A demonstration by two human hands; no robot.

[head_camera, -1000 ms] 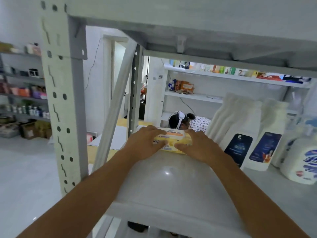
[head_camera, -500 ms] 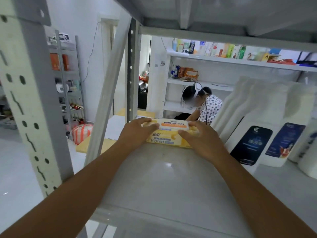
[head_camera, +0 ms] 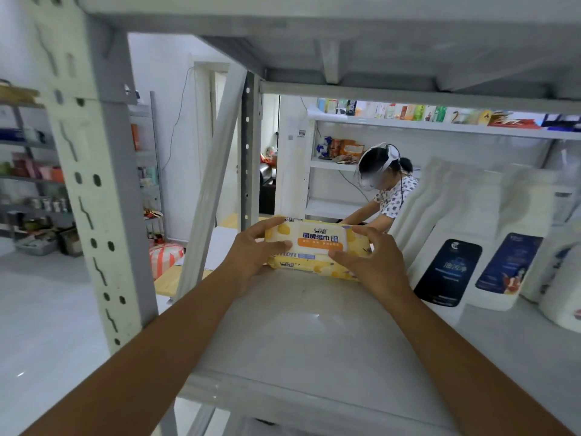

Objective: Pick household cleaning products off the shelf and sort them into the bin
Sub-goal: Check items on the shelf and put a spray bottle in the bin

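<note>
A yellow pack of kitchen wet wipes [head_camera: 317,243] is tilted up at the far edge of the grey shelf board [head_camera: 308,335], its white lid facing me. A second yellow pack [head_camera: 314,268] lies flat under it. My left hand [head_camera: 251,253] grips the top pack's left end, thumb on the front. My right hand [head_camera: 371,262] grips its right end, fingers curled over the top. No bin is in view.
White refill pouches with dark labels [head_camera: 449,272] stand upright just right of my right hand, and white bottles [head_camera: 562,294] beyond them. A perforated shelf post [head_camera: 91,184] stands at the left. The upper shelf board hangs low overhead. A person [head_camera: 390,190] bends behind the shelf.
Both hands have closed on the top wipes pack and tipped it up towards me, off the pack beneath. The camera has moved closer and lower.
</note>
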